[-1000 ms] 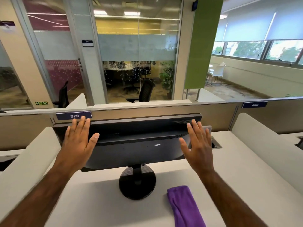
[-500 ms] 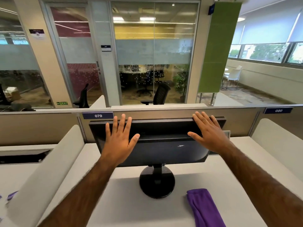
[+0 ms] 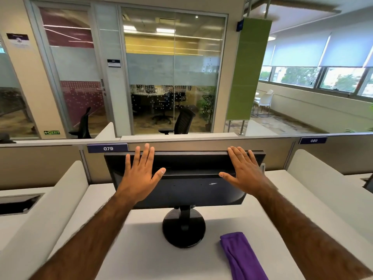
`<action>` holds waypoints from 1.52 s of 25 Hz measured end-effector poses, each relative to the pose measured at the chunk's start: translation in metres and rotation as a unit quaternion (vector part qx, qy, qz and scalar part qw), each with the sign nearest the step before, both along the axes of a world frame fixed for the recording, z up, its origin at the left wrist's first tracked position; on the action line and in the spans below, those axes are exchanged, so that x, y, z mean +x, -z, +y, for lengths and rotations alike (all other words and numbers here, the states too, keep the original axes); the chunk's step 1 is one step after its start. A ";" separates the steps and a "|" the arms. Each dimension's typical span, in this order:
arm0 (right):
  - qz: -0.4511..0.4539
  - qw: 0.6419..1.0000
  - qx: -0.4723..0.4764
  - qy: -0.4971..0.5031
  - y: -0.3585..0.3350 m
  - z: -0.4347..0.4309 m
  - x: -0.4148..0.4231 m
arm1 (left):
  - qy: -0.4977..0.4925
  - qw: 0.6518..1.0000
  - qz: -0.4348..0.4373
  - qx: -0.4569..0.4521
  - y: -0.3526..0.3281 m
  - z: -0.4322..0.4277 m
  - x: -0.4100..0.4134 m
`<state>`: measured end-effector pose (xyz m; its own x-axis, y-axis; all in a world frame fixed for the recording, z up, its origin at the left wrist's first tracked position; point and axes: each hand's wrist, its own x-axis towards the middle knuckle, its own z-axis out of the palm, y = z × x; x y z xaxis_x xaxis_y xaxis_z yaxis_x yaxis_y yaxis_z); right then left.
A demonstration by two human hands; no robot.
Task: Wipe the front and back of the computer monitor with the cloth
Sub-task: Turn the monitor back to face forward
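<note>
A black computer monitor (image 3: 187,184) stands on a round black base (image 3: 183,229) in the middle of the white desk, its back side turned toward me. My left hand (image 3: 139,174) is spread flat over the left part of the monitor's back, fingers reaching its top edge. My right hand (image 3: 244,170) is spread flat over the right part, fingers straight and also at the top edge. A folded purple cloth (image 3: 242,257) lies on the desk to the right of the base, with neither hand touching it.
The white desk (image 3: 141,255) is bounded by low white side dividers (image 3: 60,199) and a beige back partition (image 3: 201,144) labelled 079. A cable cutout (image 3: 18,203) opens in the neighbouring desk at left. Glass-walled rooms with office chairs lie beyond.
Both hands have stayed spread on the monitor's back, with the right hand shifting slightly toward the right edge. The view has shifted, so the monitor sits more centrally.
</note>
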<state>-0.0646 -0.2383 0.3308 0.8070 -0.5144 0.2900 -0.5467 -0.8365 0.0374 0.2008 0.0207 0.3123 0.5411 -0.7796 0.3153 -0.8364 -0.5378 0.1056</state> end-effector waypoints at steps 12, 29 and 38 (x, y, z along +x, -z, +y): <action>-0.003 0.997 -0.025 0.074 0.008 0.042 -0.003 | 0.043 0.998 0.049 0.011 -0.014 -0.011 0.027; 0.001 0.994 -0.017 0.108 -0.003 0.071 -0.026 | 0.006 0.990 0.140 -0.031 -0.028 -0.062 -0.046; -0.031 0.992 -0.017 0.125 -0.003 0.067 -0.048 | -0.051 0.986 0.157 -0.008 -0.038 -0.079 -0.074</action>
<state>-0.1130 -0.1709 0.3343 0.6362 -0.6847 0.3556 -0.7386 -0.6737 0.0244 0.1271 -0.0581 0.3506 0.6897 -0.7119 0.1323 -0.7027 -0.6140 0.3594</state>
